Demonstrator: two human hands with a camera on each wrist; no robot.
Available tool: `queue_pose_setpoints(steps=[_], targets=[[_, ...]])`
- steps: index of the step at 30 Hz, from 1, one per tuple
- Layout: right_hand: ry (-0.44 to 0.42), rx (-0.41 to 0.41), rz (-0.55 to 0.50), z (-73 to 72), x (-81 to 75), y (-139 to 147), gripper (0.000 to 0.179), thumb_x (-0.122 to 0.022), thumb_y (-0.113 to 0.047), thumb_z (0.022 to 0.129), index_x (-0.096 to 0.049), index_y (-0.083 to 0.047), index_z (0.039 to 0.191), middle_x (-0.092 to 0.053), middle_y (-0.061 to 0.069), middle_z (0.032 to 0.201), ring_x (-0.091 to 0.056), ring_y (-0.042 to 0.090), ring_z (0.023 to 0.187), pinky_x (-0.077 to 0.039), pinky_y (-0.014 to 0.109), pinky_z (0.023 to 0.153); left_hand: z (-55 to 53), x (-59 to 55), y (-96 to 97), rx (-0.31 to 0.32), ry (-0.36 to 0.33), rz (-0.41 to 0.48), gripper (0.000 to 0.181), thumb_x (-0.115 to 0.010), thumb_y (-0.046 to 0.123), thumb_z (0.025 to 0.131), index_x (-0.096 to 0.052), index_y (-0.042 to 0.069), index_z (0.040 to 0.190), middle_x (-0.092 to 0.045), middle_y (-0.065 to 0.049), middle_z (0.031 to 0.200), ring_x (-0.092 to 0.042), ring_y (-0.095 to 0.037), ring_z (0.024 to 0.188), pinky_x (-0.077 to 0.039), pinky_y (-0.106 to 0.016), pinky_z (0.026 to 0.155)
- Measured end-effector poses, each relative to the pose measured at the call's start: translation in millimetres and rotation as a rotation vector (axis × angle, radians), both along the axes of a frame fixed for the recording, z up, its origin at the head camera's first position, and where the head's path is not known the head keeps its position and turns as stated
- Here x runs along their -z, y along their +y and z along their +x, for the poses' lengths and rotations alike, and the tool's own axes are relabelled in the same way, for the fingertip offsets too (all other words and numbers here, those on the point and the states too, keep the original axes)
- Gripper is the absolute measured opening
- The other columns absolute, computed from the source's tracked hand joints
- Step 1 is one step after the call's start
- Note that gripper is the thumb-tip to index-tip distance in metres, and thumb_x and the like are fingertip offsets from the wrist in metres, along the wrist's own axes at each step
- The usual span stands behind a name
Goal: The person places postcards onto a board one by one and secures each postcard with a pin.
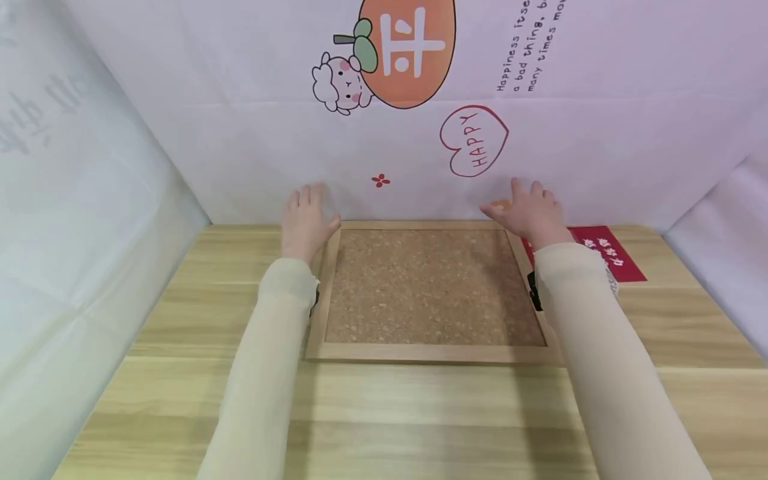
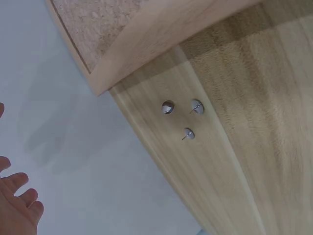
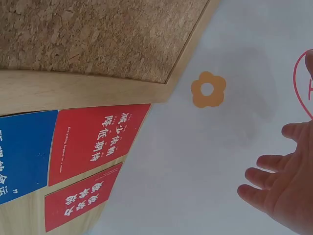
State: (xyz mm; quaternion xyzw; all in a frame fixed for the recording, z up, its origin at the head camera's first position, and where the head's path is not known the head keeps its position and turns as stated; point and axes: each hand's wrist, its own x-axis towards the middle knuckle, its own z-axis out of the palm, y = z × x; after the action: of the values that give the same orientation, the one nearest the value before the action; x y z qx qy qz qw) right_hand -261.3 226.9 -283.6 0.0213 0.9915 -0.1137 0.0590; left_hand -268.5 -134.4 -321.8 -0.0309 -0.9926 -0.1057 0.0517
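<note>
A wood-framed corkboard (image 1: 429, 287) lies on the table against the back wall. My left hand (image 1: 306, 223) hovers above its far left corner, fingers spread and holding nothing. Over the far right corner is my right hand (image 1: 528, 212), also with nothing in it. Three silver thumbtacks (image 2: 196, 106) lie on the table beside the frame in the left wrist view. Cards are beside the board's right edge in the right wrist view: a blue card (image 3: 24, 152), a red card (image 3: 98, 142) and another red card (image 3: 82, 198). The right sleeve hides some of them in the head view.
A wooden table (image 1: 414, 413) carries everything. Behind it rises a white sheet (image 1: 240, 160) printed with a HAPPY heart (image 1: 474, 141) and an orange fruit drawing (image 1: 414, 80). Another white sheet (image 1: 90, 233) hangs along the left side.
</note>
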Motion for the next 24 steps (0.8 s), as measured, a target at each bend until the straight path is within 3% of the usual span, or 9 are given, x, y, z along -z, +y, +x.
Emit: queue_pose_setpoints(steps=[10, 17, 24], targets=[[-0.078, 0.032, -0.068, 5.1, 7.4, 27, 0.092, -0.047, -0.057, 0.091, -0.015, 0.009, 0.147, -0.02, 0.043, 0.143, -0.025, 0.059, 0.128, -0.031, 0.072, 0.102, 3.2, 10.2, 0.5, 0.041, -0.03, 0.055, 0.067, -0.049, 0.034, 0.096, -0.022, 0.005, 0.15, -0.028, -0.021, 0.154, -0.027, -0.04, 0.142, -0.024, -0.048, 0.12], [-0.162, 0.026, -0.085, 13.2, 20.7, 54, 0.082, -0.059, -0.036, 0.092, -0.02, 0.014, 0.143, -0.027, 0.042, 0.14, -0.027, 0.059, 0.128, -0.034, 0.069, 0.102, 6.3, 19.9, -1.2, 0.053, -0.098, 0.014, 0.067, -0.046, 0.034, 0.097, -0.021, 0.002, 0.15, -0.029, -0.022, 0.153, -0.028, -0.04, 0.142, -0.023, -0.048, 0.12], [-0.215, 0.055, -0.112, 20.4, 35.3, 80, 0.082, -0.064, -0.03, 0.088, -0.022, 0.018, 0.14, -0.027, 0.043, 0.137, -0.026, 0.061, 0.126, -0.034, 0.07, 0.101, 8.8, 30.4, -1.6, 0.081, -0.134, -0.014, 0.062, -0.047, 0.03, 0.098, -0.027, 0.002, 0.148, -0.035, -0.022, 0.151, -0.031, -0.038, 0.141, -0.023, -0.047, 0.12]])
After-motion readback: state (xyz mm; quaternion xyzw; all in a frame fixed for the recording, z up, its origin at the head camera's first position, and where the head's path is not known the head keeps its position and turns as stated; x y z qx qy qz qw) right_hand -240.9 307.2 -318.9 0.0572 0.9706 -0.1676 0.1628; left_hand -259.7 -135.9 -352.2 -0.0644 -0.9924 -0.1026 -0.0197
